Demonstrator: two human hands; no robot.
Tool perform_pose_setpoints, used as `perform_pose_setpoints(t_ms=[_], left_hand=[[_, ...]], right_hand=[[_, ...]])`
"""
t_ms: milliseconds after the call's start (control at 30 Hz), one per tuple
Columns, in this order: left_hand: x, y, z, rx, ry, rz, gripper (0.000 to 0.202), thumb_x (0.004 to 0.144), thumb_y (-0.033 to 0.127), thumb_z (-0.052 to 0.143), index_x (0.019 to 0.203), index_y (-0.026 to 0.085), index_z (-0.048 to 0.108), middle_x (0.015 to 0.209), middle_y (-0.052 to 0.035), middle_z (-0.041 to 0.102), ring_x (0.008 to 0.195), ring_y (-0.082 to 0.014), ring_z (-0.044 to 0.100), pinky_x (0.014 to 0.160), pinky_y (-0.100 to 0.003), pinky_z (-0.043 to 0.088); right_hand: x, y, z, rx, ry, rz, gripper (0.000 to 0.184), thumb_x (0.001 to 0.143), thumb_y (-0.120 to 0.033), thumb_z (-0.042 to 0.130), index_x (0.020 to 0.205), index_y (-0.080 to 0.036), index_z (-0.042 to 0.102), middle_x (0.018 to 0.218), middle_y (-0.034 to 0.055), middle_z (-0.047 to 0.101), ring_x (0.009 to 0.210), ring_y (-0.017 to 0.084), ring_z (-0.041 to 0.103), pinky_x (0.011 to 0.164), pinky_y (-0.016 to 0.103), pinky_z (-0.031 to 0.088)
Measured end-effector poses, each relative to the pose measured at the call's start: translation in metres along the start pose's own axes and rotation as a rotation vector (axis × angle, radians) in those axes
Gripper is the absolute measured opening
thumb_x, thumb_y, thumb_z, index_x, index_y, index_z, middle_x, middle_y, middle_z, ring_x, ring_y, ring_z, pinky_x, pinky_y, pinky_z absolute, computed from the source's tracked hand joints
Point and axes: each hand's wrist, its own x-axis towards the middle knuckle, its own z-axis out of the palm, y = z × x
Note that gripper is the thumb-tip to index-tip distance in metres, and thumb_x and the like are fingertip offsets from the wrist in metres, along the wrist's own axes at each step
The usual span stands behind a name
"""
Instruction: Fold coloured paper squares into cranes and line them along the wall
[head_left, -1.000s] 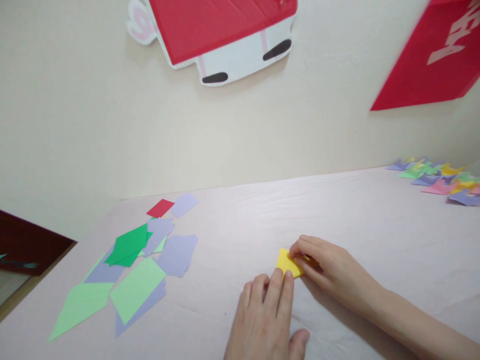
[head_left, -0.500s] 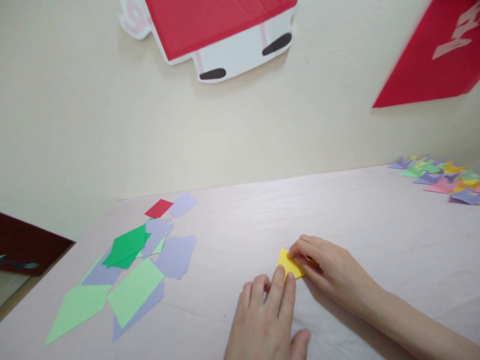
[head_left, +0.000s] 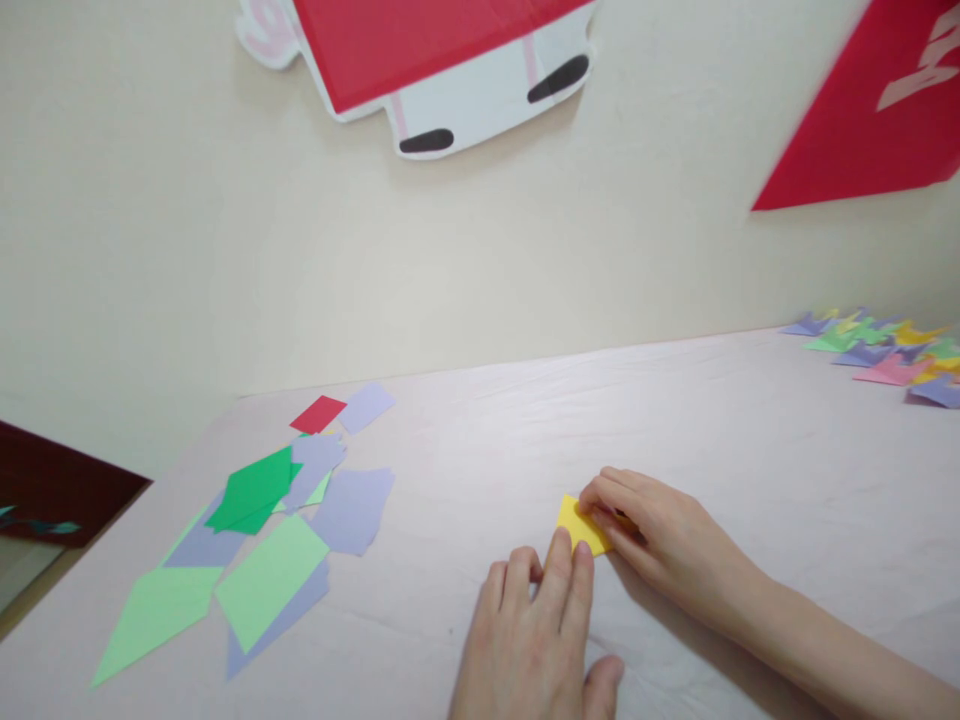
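Note:
A small folded piece of yellow paper (head_left: 574,518) lies on the pale cloth in front of me. My left hand (head_left: 529,630) rests palm down at its near side, with the fingers stretched out and two fingertips on the paper's lower edge. From the right, my right hand (head_left: 667,530) pinches the paper with curled fingers and thumb. Its fingers cover the right part of the sheet, so the folds there are hidden.
Loose purple, light green (head_left: 274,580), dark green (head_left: 255,490) and red paper (head_left: 319,414) sheets overlap on the left. Folded coloured paper pieces (head_left: 889,368) stand in rows at the far right. A wall (head_left: 487,260) with red decorations rises behind the table.
Both hands keep nearly the same hold on the yellow paper. The whole view has shifted very slightly.

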Motion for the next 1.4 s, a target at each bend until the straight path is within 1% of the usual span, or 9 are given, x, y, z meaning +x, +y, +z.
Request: perform_pose_setpoints(t_ms=[100, 267, 533, 633, 867, 1133, 1267, 1333, 1400], left_hand=[[0.002, 0.003, -0.001, 0.000, -0.003, -0.035, 0.062, 0.085, 0.052, 0.060, 0.138, 0.021, 0.051, 0.143, -0.0089, 0.050, 0.096, -0.0277, 0.051, 0.079, -0.042, 0.047], [0.006, 0.006, -0.001, -0.003, 0.073, -0.029, 0.059, 0.083, 0.054, 0.061, 0.130, 0.019, 0.058, 0.135, -0.0087, 0.057, 0.096, -0.0290, 0.052, 0.079, -0.043, 0.046], [0.008, 0.003, -0.006, 0.029, 0.107, 0.010, 0.050, 0.085, 0.053, 0.058, 0.121, 0.018, 0.063, 0.130, -0.0078, 0.062, 0.092, -0.0264, 0.056, 0.078, -0.040, 0.045], [0.008, 0.002, -0.007, 0.046, 0.092, 0.008, 0.047, 0.087, 0.053, 0.057, 0.115, 0.017, 0.064, 0.131, -0.0077, 0.062, 0.094, -0.0265, 0.056, 0.080, -0.041, 0.045], [-0.006, -0.007, -0.004, 0.178, 0.167, 0.025, 0.041, 0.087, 0.052, 0.057, 0.104, 0.016, 0.064, 0.124, -0.0118, 0.065, 0.105, -0.0297, 0.057, 0.087, -0.043, 0.042], [-0.023, -0.017, 0.008, 0.191, 0.322, -0.041, 0.037, 0.083, 0.054, 0.060, 0.096, 0.020, 0.063, 0.114, -0.0081, 0.069, 0.099, -0.0287, 0.062, 0.083, -0.042, 0.044], [-0.025, -0.022, 0.006, 0.131, 0.297, -0.038, 0.038, 0.081, 0.047, 0.064, 0.104, 0.017, 0.061, 0.123, -0.0119, 0.065, 0.105, -0.0310, 0.060, 0.084, -0.043, 0.049], [-0.021, -0.022, 0.003, 0.061, 0.278, -0.021, 0.047, 0.080, 0.036, 0.065, 0.120, 0.012, 0.055, 0.132, -0.0163, 0.057, 0.114, -0.0324, 0.055, 0.088, -0.044, 0.050], [-0.012, -0.018, 0.000, -0.063, 0.276, -0.023, 0.064, 0.079, 0.023, 0.062, 0.137, 0.008, 0.040, 0.140, -0.0195, 0.049, 0.124, -0.0321, 0.049, 0.094, -0.045, 0.050]], right_hand=[[0.000, -0.002, 0.001, -0.010, 0.014, -0.012, 0.018, 0.088, -0.011, 0.043, 0.087, -0.021, 0.057, 0.084, 0.0049, 0.063, 0.078, 0.020, 0.059, 0.068, 0.031, 0.045], [-0.002, -0.007, -0.002, -0.030, 0.023, -0.001, 0.012, 0.084, -0.016, 0.051, 0.092, -0.020, 0.058, 0.091, 0.0064, 0.061, 0.084, 0.022, 0.057, 0.074, 0.036, 0.046], [-0.008, -0.008, -0.002, -0.023, -0.001, 0.025, 0.025, 0.076, -0.010, 0.056, 0.098, -0.021, 0.057, 0.101, 0.0063, 0.058, 0.096, 0.026, 0.050, 0.084, 0.042, 0.041], [-0.008, -0.004, -0.003, -0.002, -0.018, 0.033, 0.031, 0.074, -0.006, 0.053, 0.100, -0.022, 0.058, 0.103, 0.0062, 0.057, 0.098, 0.026, 0.050, 0.086, 0.043, 0.040], [-0.008, 0.013, -0.018, 0.085, -0.069, 0.054, 0.041, 0.074, -0.004, 0.048, 0.108, -0.022, 0.060, 0.109, 0.0073, 0.057, 0.103, 0.026, 0.049, 0.091, 0.044, 0.040], [-0.013, 0.030, -0.035, 0.243, -0.123, 0.089, 0.041, 0.079, -0.010, 0.044, 0.114, -0.022, 0.061, 0.115, 0.0086, 0.055, 0.112, 0.026, 0.047, 0.098, 0.045, 0.040], [-0.013, 0.025, -0.033, 0.295, -0.111, 0.115, 0.029, 0.090, -0.025, 0.045, 0.114, -0.024, 0.062, 0.120, 0.0086, 0.053, 0.117, 0.027, 0.045, 0.104, 0.047, 0.036], [-0.011, 0.019, -0.026, 0.248, -0.096, 0.108, 0.031, 0.085, -0.030, 0.057, 0.114, -0.023, 0.061, 0.122, 0.0093, 0.051, 0.119, 0.029, 0.042, 0.105, 0.048, 0.034], [-0.009, 0.011, -0.019, 0.197, -0.083, 0.077, 0.038, 0.076, -0.024, 0.067, 0.114, -0.022, 0.061, 0.123, 0.0092, 0.050, 0.119, 0.029, 0.041, 0.105, 0.048, 0.034]])
